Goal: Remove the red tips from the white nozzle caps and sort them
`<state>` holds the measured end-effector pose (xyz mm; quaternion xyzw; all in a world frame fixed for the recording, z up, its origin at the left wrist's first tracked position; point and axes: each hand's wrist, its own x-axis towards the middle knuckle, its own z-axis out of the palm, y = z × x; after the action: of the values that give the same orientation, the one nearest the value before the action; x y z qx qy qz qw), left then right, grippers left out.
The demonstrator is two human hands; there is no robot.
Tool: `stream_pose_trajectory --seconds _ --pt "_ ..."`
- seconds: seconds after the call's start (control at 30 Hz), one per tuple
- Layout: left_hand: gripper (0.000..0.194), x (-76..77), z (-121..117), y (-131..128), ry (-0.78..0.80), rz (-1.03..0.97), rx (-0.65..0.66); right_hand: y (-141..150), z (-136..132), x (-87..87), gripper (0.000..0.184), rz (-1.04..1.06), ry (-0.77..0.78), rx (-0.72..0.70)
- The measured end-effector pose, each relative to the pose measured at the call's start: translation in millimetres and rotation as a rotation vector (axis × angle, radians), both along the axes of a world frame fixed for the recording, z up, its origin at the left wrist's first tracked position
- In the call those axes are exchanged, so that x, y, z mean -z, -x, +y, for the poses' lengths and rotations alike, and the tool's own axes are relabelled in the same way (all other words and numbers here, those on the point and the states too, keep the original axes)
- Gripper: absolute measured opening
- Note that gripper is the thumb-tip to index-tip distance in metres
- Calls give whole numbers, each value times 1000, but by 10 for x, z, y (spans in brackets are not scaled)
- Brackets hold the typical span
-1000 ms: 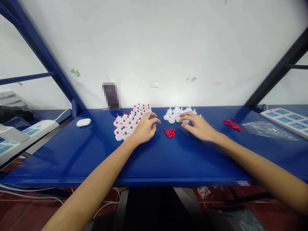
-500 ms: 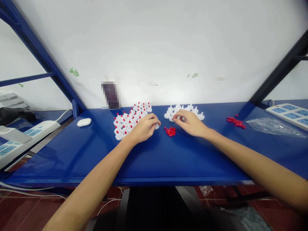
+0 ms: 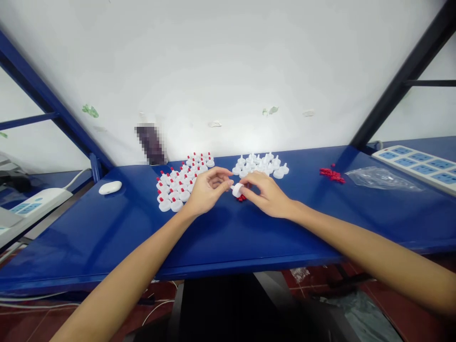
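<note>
My right hand (image 3: 266, 194) pinches a small white cap (image 3: 236, 190) just above the blue table (image 3: 107, 228). Close to that cap, my left hand (image 3: 205, 188) has its fingers curled, thumb and forefinger nearly meeting it. Under my right hand lies a small heap of red plugs (image 3: 241, 197), mostly hidden. Rows of white caps with red plugs (image 3: 178, 183) stand to the left of my left hand. A cluster of plain white caps (image 3: 261, 165) lies behind my right hand.
A second heap of red plugs (image 3: 332, 174) and a clear plastic bag (image 3: 383, 179) lie at the right. Power strips (image 3: 416, 164) sit far right and another power strip (image 3: 32, 202) far left. A white oval object (image 3: 110, 187) rests at the left. A white wall stands behind.
My right hand has lifted one white cap out of the plain cluster and brought it toward me. My left hand has left the finished rows and come in to meet it. The view shifted left.
</note>
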<state>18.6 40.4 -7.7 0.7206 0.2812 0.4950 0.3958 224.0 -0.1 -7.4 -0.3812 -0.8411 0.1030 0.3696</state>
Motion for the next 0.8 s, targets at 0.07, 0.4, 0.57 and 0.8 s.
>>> stream_pose_trajectory --seconds 0.07,0.4,0.57,0.8 --pt "28 21 -25 -36 14 2 17 -5 -12 5 22 29 15 -7" --pt "19 -16 -149 -65 -258 286 -39 23 -36 57 19 -101 -30 5" --pt "27 -30 -181 -4 -413 612 -11 21 -58 51 11 -98 -83 -33" --pt "30 68 -139 49 -201 494 140 -2 -46 32 11 -63 -100 -17"
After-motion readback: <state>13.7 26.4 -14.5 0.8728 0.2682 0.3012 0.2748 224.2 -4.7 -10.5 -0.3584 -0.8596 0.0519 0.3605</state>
